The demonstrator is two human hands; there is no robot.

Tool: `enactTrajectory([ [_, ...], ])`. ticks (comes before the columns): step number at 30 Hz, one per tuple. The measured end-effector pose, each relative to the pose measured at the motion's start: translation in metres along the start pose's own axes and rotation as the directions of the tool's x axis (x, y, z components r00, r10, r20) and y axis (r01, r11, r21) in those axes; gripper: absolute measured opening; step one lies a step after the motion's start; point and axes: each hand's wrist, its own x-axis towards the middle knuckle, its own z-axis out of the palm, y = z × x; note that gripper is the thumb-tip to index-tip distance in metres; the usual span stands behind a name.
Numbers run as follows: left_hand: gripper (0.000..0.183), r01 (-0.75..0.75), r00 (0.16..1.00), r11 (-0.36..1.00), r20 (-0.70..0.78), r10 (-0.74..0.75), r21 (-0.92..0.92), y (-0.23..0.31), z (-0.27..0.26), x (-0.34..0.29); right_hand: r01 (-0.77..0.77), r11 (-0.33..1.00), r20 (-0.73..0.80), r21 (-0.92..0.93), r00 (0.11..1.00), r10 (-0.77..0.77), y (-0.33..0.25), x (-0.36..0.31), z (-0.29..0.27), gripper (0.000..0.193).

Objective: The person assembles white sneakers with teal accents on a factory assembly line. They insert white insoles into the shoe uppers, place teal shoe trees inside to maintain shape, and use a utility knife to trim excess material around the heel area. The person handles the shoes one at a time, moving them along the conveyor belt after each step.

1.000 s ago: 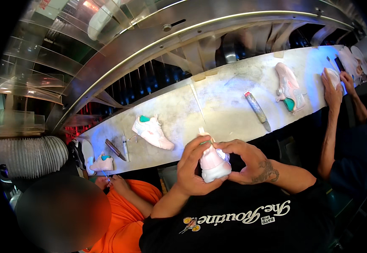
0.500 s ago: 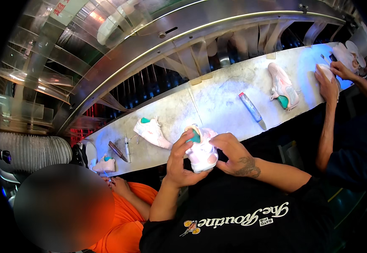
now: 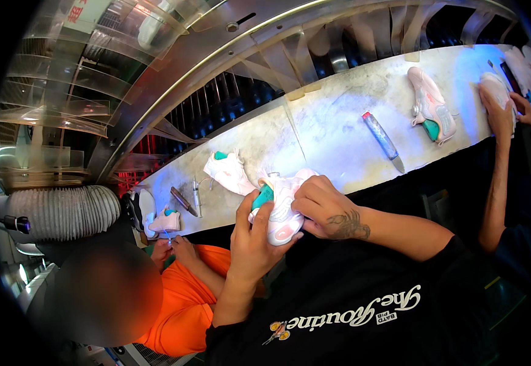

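Observation:
A pale pink and white sneaker (image 3: 282,221) with a teal insole is held up before my chest, over the near edge of the bench. My left hand (image 3: 254,229) is closed round its heel and collar, fingers over the opening. With bent, closed fingers my right hand (image 3: 320,206) grips the sneaker's side; the fingertips are partly hidden against it. Just beyond, another pink and white sneaker (image 3: 228,172) lies on the bench, its toe close to the held one.
On the pale bench (image 3: 326,116) lie a knife with a clear bluish handle (image 3: 380,140), a brown-handled tool (image 3: 183,200), a syringe (image 3: 196,198) and a further sneaker (image 3: 431,107). Co-workers handle shoes at both sides. Clear strips (image 3: 302,61) hang along the machine. A ribbed hose (image 3: 64,213) is left.
The held sneaker has turned and tilted, so its toe now points to the upper right. My right fingers have curled in closer on its side. The whole view has shifted slightly.

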Motion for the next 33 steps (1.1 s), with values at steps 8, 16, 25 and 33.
enactTrajectory([
  [8,0.078,-0.049,0.999,0.999,-0.016,0.049,0.024,-0.005,0.0,0.004,-0.009,1.0,-0.039,-0.002,0.999,0.009,0.006,-0.01,0.007,0.043],
  [16,0.098,-0.019,0.998,0.998,0.053,0.016,0.059,0.005,-0.007,0.011,0.071,0.997,-0.085,0.006,0.994,-0.07,0.0,-0.016,0.008,0.043],
  [25,0.091,0.001,0.997,1.0,0.083,0.001,-0.025,0.013,0.001,0.008,0.019,0.995,0.038,0.094,0.999,-0.023,0.009,-0.012,0.006,0.032],
  [33,0.074,-0.064,0.998,0.991,-0.02,0.062,-0.116,-0.015,0.006,0.0,-0.131,0.986,-0.146,0.106,0.978,0.146,0.017,-0.017,0.005,0.051],
])
